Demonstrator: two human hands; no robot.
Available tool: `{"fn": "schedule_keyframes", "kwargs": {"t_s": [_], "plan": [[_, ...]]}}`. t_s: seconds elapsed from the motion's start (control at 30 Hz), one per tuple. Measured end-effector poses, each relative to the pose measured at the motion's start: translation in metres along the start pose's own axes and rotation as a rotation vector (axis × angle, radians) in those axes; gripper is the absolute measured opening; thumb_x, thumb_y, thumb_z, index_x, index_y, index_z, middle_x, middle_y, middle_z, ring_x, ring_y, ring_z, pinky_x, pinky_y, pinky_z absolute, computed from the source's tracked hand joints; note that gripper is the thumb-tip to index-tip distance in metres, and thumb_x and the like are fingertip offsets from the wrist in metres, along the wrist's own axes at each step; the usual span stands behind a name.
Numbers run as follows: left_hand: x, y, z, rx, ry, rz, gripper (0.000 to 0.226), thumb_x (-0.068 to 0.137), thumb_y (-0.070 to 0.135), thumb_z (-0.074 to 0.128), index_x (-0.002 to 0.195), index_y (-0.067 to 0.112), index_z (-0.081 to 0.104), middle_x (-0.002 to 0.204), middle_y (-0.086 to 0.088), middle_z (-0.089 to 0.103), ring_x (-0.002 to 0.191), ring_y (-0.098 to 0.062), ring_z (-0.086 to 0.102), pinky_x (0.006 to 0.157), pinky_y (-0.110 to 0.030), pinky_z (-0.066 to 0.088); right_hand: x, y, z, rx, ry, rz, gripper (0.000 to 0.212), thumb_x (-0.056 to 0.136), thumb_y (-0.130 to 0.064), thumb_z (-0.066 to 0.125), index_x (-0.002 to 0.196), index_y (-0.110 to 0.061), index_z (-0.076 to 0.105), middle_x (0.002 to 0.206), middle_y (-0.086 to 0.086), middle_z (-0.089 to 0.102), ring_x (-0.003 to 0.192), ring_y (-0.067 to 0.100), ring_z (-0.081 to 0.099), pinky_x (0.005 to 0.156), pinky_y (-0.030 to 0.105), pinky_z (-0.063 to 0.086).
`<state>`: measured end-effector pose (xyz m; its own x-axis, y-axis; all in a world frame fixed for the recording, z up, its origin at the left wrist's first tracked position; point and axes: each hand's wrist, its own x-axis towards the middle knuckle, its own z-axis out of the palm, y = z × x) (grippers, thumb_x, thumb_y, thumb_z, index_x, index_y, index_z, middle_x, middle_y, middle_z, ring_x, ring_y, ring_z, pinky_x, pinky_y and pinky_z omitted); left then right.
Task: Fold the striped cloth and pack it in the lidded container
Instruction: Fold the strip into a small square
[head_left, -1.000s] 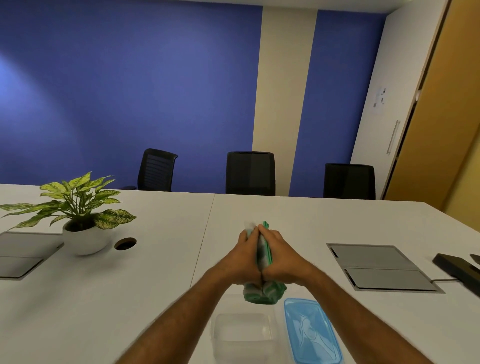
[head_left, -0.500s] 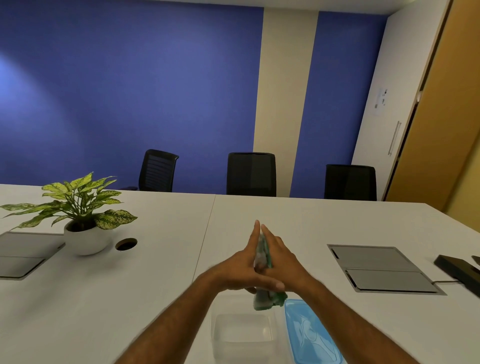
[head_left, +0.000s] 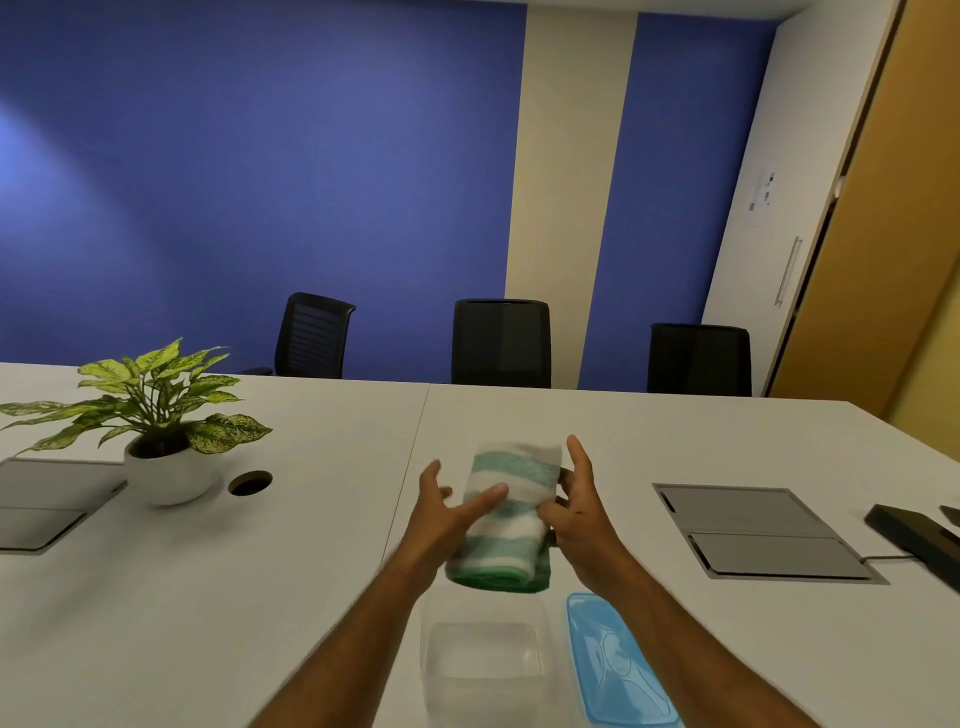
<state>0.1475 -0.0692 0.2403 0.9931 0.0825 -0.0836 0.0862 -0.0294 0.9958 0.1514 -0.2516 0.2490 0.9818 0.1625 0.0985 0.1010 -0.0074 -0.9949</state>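
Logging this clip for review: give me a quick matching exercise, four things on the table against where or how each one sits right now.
Things:
1. striped cloth
2. clear container
3. blue lid
4. potted plant

States:
A. lying flat on the table, right of the container
B. folded, held between the left hand and right hand
C. standing far off to the left
D. open and empty, nearest the camera

Pairs: 1-B, 2-D, 3-A, 4-C
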Motion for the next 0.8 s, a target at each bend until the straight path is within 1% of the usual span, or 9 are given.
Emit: {"fn": "schedule_keyframes", "kwargs": {"t_s": [0.07,0.13,0.23,0.37,0.47,0.6,0.7,0.77,0.8], "plan": [[0.0,-0.002,-0.007,-0.118,-0.165,-0.106,0.108,0.061,0.054,0.089,0.146,0.015,0.035,0.132,-0.015,0.061,0.107,-0.03,0.069,0.089,-0.05,0.058,-0.001,0.003,0.0,0.06,-0.032,-0.008,0.092,0.09,0.006,0.051,0.147,-0.053,0.01,0.14,-0.004,0.048,0.116,0.025,0.062,0.073,0.043,0.061],[0.0,-0.006,-0.009,-0.117,-0.24,-0.05,0.087,0.062,0.048,0.091,0.131,0.01,0.053,0.114,-0.013,0.073,0.099,-0.031,0.073,0.084,-0.048,0.06,-0.003,0.005,0.001,0.061,-0.06,0.002,0.093,0.089,0.006,0.052,0.148,-0.052,0.008,0.141,-0.004,0.047,0.117,0.026,0.061,0.072,0.043,0.061],[0.0,-0.005,-0.009,-0.003,-0.142,0.082,0.075,0.055,0.046,0.094,0.118,0.021,0.061,0.103,-0.003,0.075,0.087,-0.019,0.075,0.068,-0.035,0.062,-0.004,0.009,-0.001,-0.026,-0.073,0.052,0.092,0.087,0.0,0.052,0.15,-0.047,0.005,0.14,-0.002,0.046,0.114,0.024,0.061,0.074,0.044,0.062],[0.004,0.002,-0.012,0.468,-0.043,0.298,0.071,0.051,0.059,0.088,0.11,0.035,0.056,0.096,0.012,0.068,0.082,-0.007,0.067,0.059,-0.015,0.05,-0.005,0.006,-0.003,-0.312,0.168,-0.116,0.091,0.074,-0.059,0.06,0.151,-0.036,0.018,0.15,0.002,0.038,0.125,0.019,0.049,0.101,0.048,0.051],[0.005,0.007,-0.01,0.711,-0.123,0.387,0.072,0.053,0.068,0.082,0.113,0.041,0.052,0.1,0.017,0.066,0.083,-0.005,0.063,0.062,-0.013,0.047,0.0,0.005,-0.008,-0.501,0.139,-0.193,0.107,0.059,-0.088,0.054,0.149,-0.041,0.019,0.154,-0.008,0.032,0.133,0.013,0.04,0.107,0.042,0.046],[0.003,0.014,-0.006,0.797,-0.232,0.417,0.069,0.058,0.067,0.08,0.116,0.043,0.051,0.101,0.022,0.061,0.081,-0.002,0.062,0.061,-0.008,0.044,0.005,0.006,-0.014,-0.561,-0.054,-0.212,0.102,0.056,-0.083,0.066,0.141,-0.057,0.015,0.149,-0.012,0.039,0.127,0.016,0.051,0.1,0.043,0.054],[0.0,0.02,-0.007,0.809,-0.288,0.418,0.06,0.059,0.062,0.082,0.108,0.046,0.052,0.096,0.024,0.061,0.079,0.001,0.061,0.059,-0.006,0.041,0.006,0.01,-0.019,-0.459,-0.071,-0.177,0.107,0.051,-0.079,0.073,0.139,-0.059,0.017,0.136,-0.008,0.048,0.114,0.023,0.06,0.092,0.043,0.058],[-0.001,0.021,-0.007,0.81,-0.333,0.408,0.057,0.058,0.06,0.084,0.104,0.047,0.053,0.094,0.022,0.063,0.082,0.001,0.062,0.061,-0.008,0.043,0.007,0.011,-0.019,-0.418,-0.053,-0.143,0.107,0.049,-0.076,0.076,0.141,-0.052,0.027,0.128,-0.005,0.054,0.111,0.022,0.061,0.093,0.042,0.057],[0.0,0.02,-0.008,0.813,-0.348,0.4,0.057,0.056,0.06,0.084,0.102,0.046,0.054,0.093,0.022,0.064,0.082,0.0,0.062,0.062,-0.01,0.043,0.007,0.013,-0.019,-0.409,-0.038,-0.139,0.098,0.049,-0.071,0.077,0.136,-0.049,0.039,0.124,-0.006,0.059,0.109,0.021,0.062,0.092,0.041,0.057]]}}
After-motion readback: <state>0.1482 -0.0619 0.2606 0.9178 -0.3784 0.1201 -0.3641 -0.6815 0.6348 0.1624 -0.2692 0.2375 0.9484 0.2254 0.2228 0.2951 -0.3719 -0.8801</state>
